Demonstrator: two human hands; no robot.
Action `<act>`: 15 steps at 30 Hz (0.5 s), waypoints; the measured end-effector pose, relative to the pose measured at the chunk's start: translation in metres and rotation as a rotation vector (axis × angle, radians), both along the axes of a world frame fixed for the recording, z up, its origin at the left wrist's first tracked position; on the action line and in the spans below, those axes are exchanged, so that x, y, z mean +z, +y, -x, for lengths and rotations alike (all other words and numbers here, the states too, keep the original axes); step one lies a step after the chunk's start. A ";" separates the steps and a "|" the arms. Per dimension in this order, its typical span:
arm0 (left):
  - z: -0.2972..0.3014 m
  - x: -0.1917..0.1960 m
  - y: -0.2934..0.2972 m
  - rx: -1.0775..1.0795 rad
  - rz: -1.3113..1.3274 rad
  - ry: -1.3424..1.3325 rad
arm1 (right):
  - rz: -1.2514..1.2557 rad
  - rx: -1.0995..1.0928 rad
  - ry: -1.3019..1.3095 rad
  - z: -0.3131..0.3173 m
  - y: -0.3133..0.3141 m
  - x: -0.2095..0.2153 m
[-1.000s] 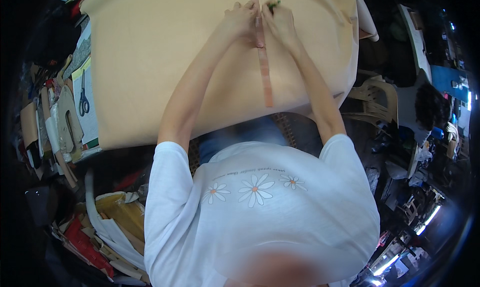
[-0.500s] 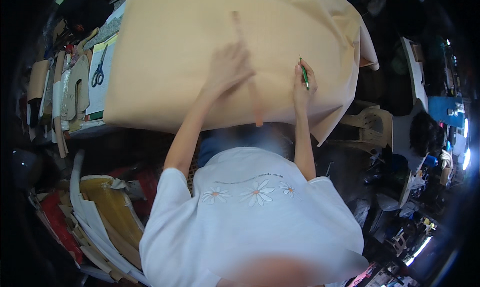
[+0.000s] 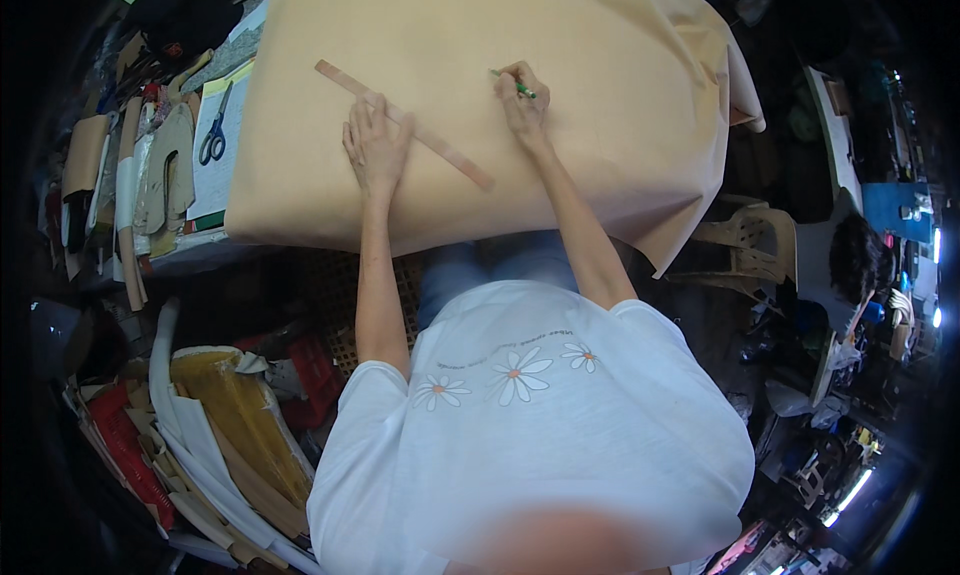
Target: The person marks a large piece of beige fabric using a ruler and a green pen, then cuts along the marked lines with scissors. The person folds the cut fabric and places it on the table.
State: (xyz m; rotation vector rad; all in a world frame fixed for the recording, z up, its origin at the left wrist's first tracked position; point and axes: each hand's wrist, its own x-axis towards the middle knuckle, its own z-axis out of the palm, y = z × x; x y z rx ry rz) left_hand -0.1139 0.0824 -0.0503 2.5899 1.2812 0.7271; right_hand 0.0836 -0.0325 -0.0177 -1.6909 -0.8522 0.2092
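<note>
A large tan sheet (image 3: 560, 20) of smooth, leather-like material covers the table and hangs over its edges. Across its left half lies a thin brown straight strip, like a ruler (image 3: 448, 153), slanting from upper left to lower right. My left hand (image 3: 378, 153) rests flat over the ruler's middle, fingers stretched out, some covering part of it. To the right of the ruler, my right hand (image 3: 524, 103) is closed around a green pen (image 3: 526, 92), held just over or on the sheet. Whether its tip touches the sheet I cannot tell.
Blue-handled scissors (image 3: 213, 143) lie on papers (image 3: 208, 187) at the table's left, beside stacked cardboard pieces and templates (image 3: 165, 175). Lower left stands a bin of rolls and sheets (image 3: 225, 415). A beige plastic chair (image 3: 750, 245) is at the right, with another person's head (image 3: 860, 258) beyond it.
The ruler has shifted left and turned from nearly upright to a slant. My left hand has moved left with it. My right hand has come left with the pen, now tilted leftward.
</note>
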 end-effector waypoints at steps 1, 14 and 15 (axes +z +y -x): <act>0.000 0.001 0.000 0.006 0.008 0.001 | 0.040 0.009 -0.055 0.000 0.001 -0.001; 0.000 0.002 0.000 -0.009 0.038 -0.003 | -0.025 -0.138 0.040 -0.016 -0.024 0.000; 0.000 0.002 0.000 -0.014 0.037 -0.018 | 0.013 -0.112 0.042 -0.016 -0.025 -0.001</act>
